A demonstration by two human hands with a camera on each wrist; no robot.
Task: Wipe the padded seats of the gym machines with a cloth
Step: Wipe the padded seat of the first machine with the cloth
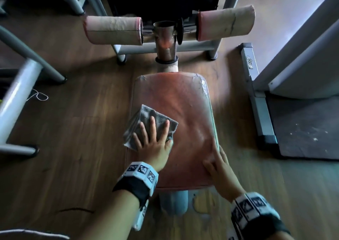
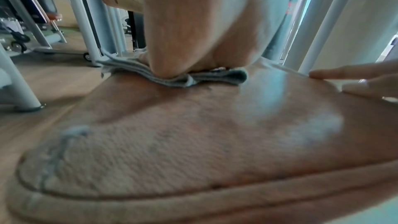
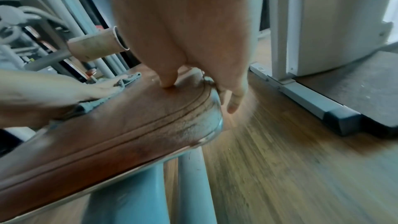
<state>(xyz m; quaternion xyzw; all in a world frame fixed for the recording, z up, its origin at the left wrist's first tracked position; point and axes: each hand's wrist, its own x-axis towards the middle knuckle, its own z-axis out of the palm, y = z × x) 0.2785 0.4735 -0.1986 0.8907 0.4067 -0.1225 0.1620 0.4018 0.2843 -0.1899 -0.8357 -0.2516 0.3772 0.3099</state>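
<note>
A worn reddish-brown padded seat (image 1: 183,111) fills the middle of the head view. A folded grey cloth (image 1: 143,117) lies on its left side, partly overhanging the edge. My left hand (image 1: 152,139) presses flat on the cloth with fingers spread and straight. My right hand (image 1: 218,166) rests on the seat's near right edge. In the right wrist view one finger (image 3: 168,81) touches the seat (image 3: 129,125) top while the others hang straight past its side. The left wrist view shows the cloth (image 2: 215,77) squeezed under my palm on the seat (image 2: 193,142).
Beyond the seat stand a steel post (image 1: 166,43) and two faded roller pads (image 1: 113,30) (image 1: 225,23). Grey machine frames (image 1: 18,96) flank the left. A machine base rail (image 1: 256,96) and dark mat (image 1: 302,126) lie to the right on the wooden floor (image 1: 82,129).
</note>
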